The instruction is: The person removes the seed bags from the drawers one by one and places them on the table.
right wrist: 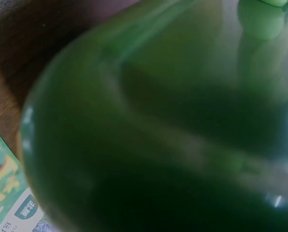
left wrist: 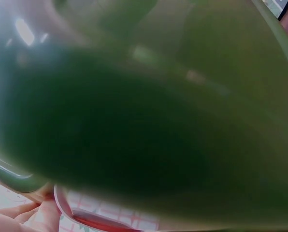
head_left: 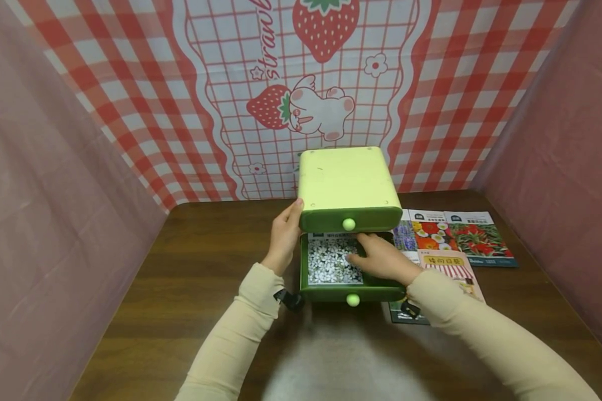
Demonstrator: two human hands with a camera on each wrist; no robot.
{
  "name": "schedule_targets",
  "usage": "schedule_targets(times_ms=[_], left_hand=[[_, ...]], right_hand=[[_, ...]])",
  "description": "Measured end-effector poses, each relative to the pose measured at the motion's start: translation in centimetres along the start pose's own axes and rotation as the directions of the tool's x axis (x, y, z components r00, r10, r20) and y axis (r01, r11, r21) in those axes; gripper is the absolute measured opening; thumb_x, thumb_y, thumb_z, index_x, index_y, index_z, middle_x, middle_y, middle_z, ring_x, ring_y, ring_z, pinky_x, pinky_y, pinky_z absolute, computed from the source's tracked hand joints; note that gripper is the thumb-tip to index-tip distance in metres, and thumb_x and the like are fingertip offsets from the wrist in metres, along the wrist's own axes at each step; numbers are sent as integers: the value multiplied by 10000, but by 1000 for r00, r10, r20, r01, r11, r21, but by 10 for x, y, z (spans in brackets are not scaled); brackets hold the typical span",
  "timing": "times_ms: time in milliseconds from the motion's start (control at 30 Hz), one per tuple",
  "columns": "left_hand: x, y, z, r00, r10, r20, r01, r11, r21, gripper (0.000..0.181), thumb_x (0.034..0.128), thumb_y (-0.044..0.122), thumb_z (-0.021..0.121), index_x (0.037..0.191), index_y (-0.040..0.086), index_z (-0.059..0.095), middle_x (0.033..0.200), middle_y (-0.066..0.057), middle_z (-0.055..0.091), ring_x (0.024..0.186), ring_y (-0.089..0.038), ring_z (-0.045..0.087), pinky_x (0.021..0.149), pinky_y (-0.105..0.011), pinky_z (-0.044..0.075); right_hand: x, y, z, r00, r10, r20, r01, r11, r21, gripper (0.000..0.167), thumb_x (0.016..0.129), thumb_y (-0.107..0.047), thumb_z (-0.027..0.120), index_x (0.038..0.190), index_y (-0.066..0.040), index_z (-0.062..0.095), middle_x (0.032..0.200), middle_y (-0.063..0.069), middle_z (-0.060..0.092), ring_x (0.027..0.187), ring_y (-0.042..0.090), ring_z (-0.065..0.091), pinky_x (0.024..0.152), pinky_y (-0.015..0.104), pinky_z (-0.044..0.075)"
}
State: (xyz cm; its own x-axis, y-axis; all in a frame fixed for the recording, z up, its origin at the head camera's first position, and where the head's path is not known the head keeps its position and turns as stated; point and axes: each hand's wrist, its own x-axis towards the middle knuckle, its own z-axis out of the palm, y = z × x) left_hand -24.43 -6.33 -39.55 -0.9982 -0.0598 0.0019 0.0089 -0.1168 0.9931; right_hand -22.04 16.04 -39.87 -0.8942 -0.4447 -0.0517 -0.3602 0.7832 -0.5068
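A small two-drawer cabinet [head_left: 348,177] with a pale yellow-green top and green drawer fronts stands on the table. Its lower drawer [head_left: 326,293] is pulled out, and a seed packet [head_left: 333,263] printed with white flowers lies flat inside, at the left. My left hand [head_left: 285,236] rests against the cabinet's left side, fingers along the upper part. Reaching into the lower drawer, my right hand [head_left: 383,257] has its thumb over the packet's right edge; the other fingertips are partly hidden under the upper drawer. Green drawer front [right wrist: 134,145] fills most of the right wrist view.
Several seed packets with flower pictures lie to the cabinet's right, among them one with red flowers [head_left: 481,236] and a pinkish one [head_left: 448,267] on top of others. A checked strawberry cloth [head_left: 155,100] hangs behind the wooden table [head_left: 190,289], with pink curtains at both sides.
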Motion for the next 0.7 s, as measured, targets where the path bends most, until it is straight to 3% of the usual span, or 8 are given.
schedule_targets(times_ms=[233,700], left_hand=[[1,0,0,1000,-3,-2,3,1000,1,571,980,517,520,1416,148,534,1441,-10,543,1143,-194,615,956,-351,544],[0,0,2,1000,-2,-6,2,1000,-6,556,987,496,521,1415,142,535,1431,-17,552,1137,-193,618,963,-357,542]], right_hand=[[2,1,3,999,-28,33,29,999,-39,735,961,-339,599,1526,11,285,1479,320,400,1306,483,463,1054,602,421],[1,6,5,994,-79,77,75,996,47,758,957,-293,622,1539,10,242,1553,299,285,1393,468,357,1105,611,361]])
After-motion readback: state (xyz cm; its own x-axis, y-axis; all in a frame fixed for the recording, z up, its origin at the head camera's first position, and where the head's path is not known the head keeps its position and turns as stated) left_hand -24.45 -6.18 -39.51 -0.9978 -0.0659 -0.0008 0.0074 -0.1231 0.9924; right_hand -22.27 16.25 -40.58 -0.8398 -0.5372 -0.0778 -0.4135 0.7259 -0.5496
